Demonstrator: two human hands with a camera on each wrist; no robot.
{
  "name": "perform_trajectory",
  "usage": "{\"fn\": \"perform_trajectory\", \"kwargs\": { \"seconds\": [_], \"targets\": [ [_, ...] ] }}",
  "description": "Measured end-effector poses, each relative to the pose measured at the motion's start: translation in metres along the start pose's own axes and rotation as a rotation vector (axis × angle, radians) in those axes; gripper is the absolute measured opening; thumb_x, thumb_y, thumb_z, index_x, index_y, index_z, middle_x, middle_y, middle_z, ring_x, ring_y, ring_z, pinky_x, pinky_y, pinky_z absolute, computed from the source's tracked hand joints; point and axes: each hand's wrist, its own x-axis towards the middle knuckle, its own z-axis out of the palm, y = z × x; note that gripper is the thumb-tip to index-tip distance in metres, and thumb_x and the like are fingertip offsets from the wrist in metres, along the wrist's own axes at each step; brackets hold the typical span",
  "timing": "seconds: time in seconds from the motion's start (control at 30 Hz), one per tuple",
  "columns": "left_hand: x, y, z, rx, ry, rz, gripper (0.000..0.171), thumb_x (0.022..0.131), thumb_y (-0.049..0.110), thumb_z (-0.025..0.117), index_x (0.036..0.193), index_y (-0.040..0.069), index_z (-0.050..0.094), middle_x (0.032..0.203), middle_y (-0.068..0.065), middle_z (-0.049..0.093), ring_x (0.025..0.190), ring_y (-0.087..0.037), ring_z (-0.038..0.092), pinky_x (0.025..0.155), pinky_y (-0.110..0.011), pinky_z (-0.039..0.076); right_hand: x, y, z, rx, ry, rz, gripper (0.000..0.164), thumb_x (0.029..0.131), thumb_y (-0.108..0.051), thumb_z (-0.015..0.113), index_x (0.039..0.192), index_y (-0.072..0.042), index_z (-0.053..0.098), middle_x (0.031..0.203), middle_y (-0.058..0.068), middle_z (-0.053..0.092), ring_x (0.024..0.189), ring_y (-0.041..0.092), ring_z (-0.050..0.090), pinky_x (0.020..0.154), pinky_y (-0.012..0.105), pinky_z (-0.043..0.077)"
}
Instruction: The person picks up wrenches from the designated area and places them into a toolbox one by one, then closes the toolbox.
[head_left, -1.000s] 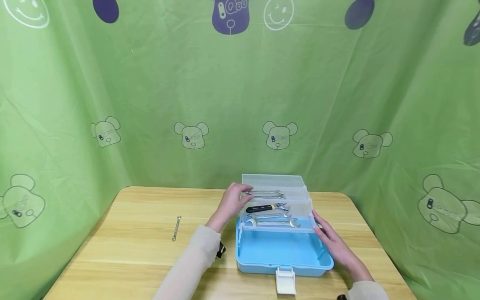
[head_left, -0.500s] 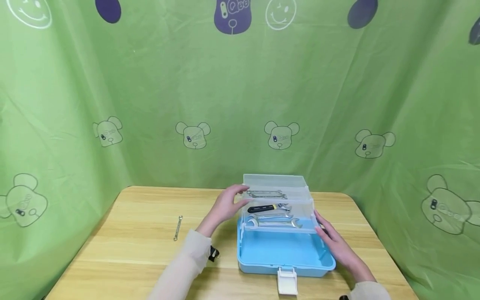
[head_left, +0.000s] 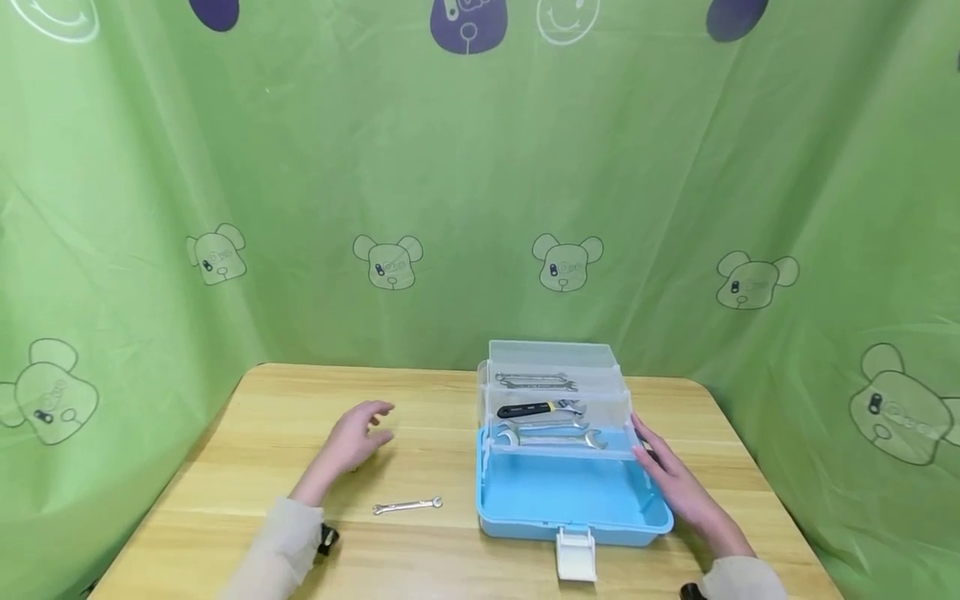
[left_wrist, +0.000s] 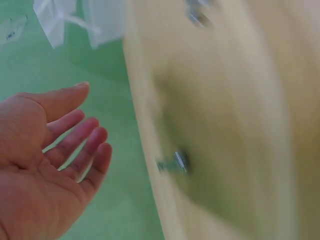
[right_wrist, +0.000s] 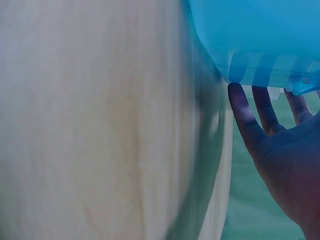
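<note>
My left hand (head_left: 352,437) hovers over the left part of the table, fingers loosely bent and holding nothing. In the left wrist view, its palm (left_wrist: 40,185) is bare. Beneath it lies a small wrench (left_wrist: 181,162), mostly hidden by the hand in the head view. A second wrench (head_left: 408,505) lies on the table nearer the front. My right hand (head_left: 675,479) rests against the right side of the blue toolbox (head_left: 570,533), its extended fingertips touching the wall. Raised clear trays hold an adjustable wrench (head_left: 536,409) with a black handle, and several silver wrenches (head_left: 555,442).
The toolbox lid stands open behind the trays, and its blue bottom compartment (head_left: 562,487) faces forward. A white latch (head_left: 576,557) hangs from the front edge. Green patterned cloth (head_left: 465,183) surrounds the wooden table (head_left: 285,408) at the back and sides.
My left hand has left the upper tray and moved left, over the small wrench. The front wrench, hidden under the arm before, now shows. My right hand stays at the box.
</note>
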Motion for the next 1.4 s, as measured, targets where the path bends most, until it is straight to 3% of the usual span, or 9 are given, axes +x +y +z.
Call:
{"fn": "perform_trajectory", "kwargs": {
  "seconds": [0.17, 0.4, 0.57, 0.93, 1.27, 1.4],
  "targets": [
    [-0.021, -0.023, -0.016, 0.055, -0.034, -0.095, 0.056, 0.086, 0.011, 0.082, 0.137, 0.001, 0.060, 0.124, -0.018, 0.069, 0.101, -0.030, 0.066, 0.090, -0.051, 0.058, 0.000, -0.001, -0.002, -0.007, 0.001, -0.012, 0.067, 0.110, -0.053, 0.036, 0.166, -0.039, 0.001, 0.174, 0.020, -0.002, 0.153, 0.060, 0.003, 0.111, 0.084, 0.015],
    [-0.037, -0.034, -0.018, 0.103, -0.112, -0.144, 0.063, 0.082, 0.015, 0.087, 0.137, -0.001, 0.059, 0.104, -0.008, 0.068, 0.089, -0.019, 0.062, 0.086, -0.046, 0.057, 0.003, 0.000, -0.007, -0.014, 0.013, -0.037, 0.067, 0.111, -0.053, 0.036, 0.166, -0.037, 0.003, 0.174, 0.021, 0.001, 0.153, 0.059, 0.005, 0.112, 0.084, 0.015],
    [-0.038, -0.035, -0.016, 0.091, -0.115, -0.140, 0.055, 0.083, 0.004, 0.083, 0.134, 0.001, 0.062, 0.098, -0.004, 0.065, 0.084, -0.016, 0.058, 0.080, -0.041, 0.056, 0.005, -0.002, -0.006, -0.007, 0.014, -0.062, 0.066, 0.111, -0.049, 0.037, 0.166, -0.036, 0.004, 0.173, 0.023, 0.003, 0.153, 0.059, 0.005, 0.113, 0.083, 0.015],
    [-0.036, -0.034, -0.015, 0.086, -0.115, -0.104, 0.042, 0.085, -0.007, 0.074, 0.125, 0.006, 0.067, 0.089, -0.001, 0.070, 0.082, -0.014, 0.064, 0.084, -0.045, 0.059, 0.005, 0.001, -0.002, 0.016, 0.015, -0.059, 0.065, 0.112, -0.047, 0.038, 0.166, -0.037, 0.004, 0.173, 0.023, 0.003, 0.153, 0.059, 0.006, 0.113, 0.083, 0.016],
    [-0.040, -0.041, -0.015, 0.099, -0.108, -0.130, 0.022, 0.084, 0.001, 0.079, 0.102, 0.008, 0.068, 0.084, 0.002, 0.065, 0.077, -0.012, 0.058, 0.076, -0.036, 0.054, 0.003, 0.001, 0.000, 0.026, 0.008, -0.042, 0.066, 0.111, -0.049, 0.038, 0.166, -0.037, 0.004, 0.173, 0.022, 0.002, 0.153, 0.059, 0.005, 0.113, 0.083, 0.015],
    [-0.042, -0.038, -0.016, 0.101, -0.138, -0.131, 0.016, 0.088, 0.001, 0.076, 0.095, 0.009, 0.065, 0.084, 0.001, 0.066, 0.079, -0.013, 0.060, 0.077, -0.037, 0.056, 0.001, 0.003, 0.001, 0.015, 0.009, -0.026, 0.066, 0.111, -0.052, 0.037, 0.166, -0.040, 0.003, 0.174, 0.021, 0.001, 0.153, 0.059, 0.004, 0.113, 0.084, 0.014]
  ]
}}
